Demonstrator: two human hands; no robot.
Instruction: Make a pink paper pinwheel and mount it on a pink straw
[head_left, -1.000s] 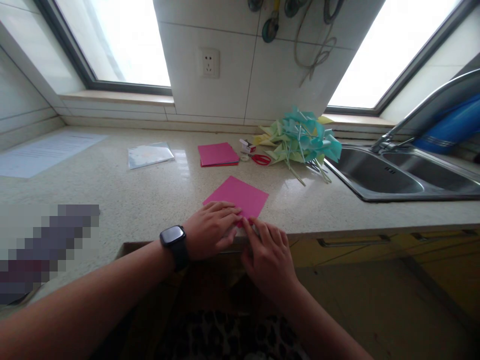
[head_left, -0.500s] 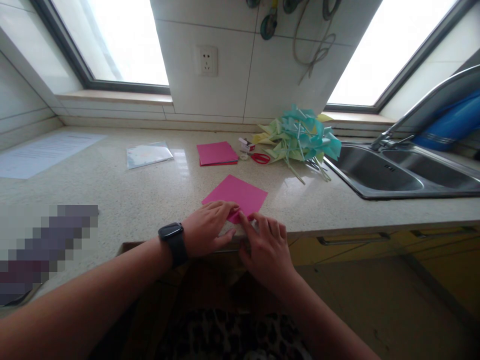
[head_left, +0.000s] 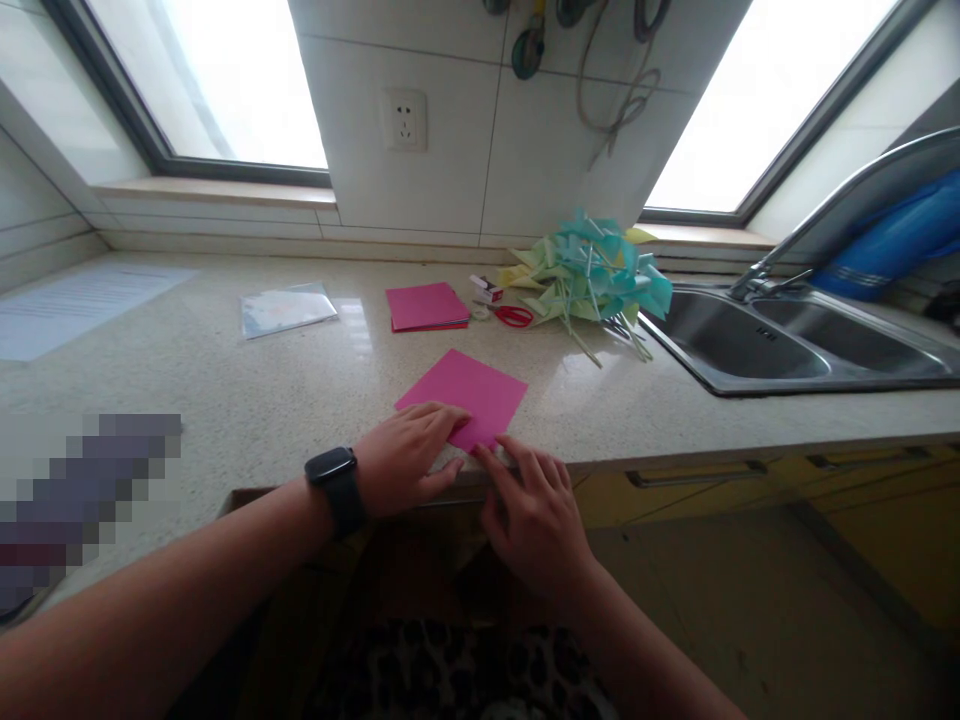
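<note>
A square sheet of pink paper (head_left: 480, 385) lies turned like a diamond on the counter, its near corner close to the front edge. My left hand (head_left: 412, 450), with a dark watch on the wrist, rests its outstretched fingers on the sheet's left near side; the thumb stands apart below. The index finger of my right hand (head_left: 536, 500) touches the near corner, while its other fingertips bend beside the right near edge and the thumb is apart. Behind the sheet sits a stack of pink paper (head_left: 426, 305).
Red-handled scissors (head_left: 514, 317) and a small box (head_left: 486, 289) are right of the stack. Paper pinwheels (head_left: 600, 265) in teal and yellow pile up near the sink (head_left: 739, 335). A clear packet (head_left: 289, 311) and a printed sheet (head_left: 82, 305) lie left on the counter (head_left: 225, 400).
The near corner, lifted and bent between my fingers before, now lies flatter. My right index finger has slid down to the tip of that corner. The view has shifted slightly.
</note>
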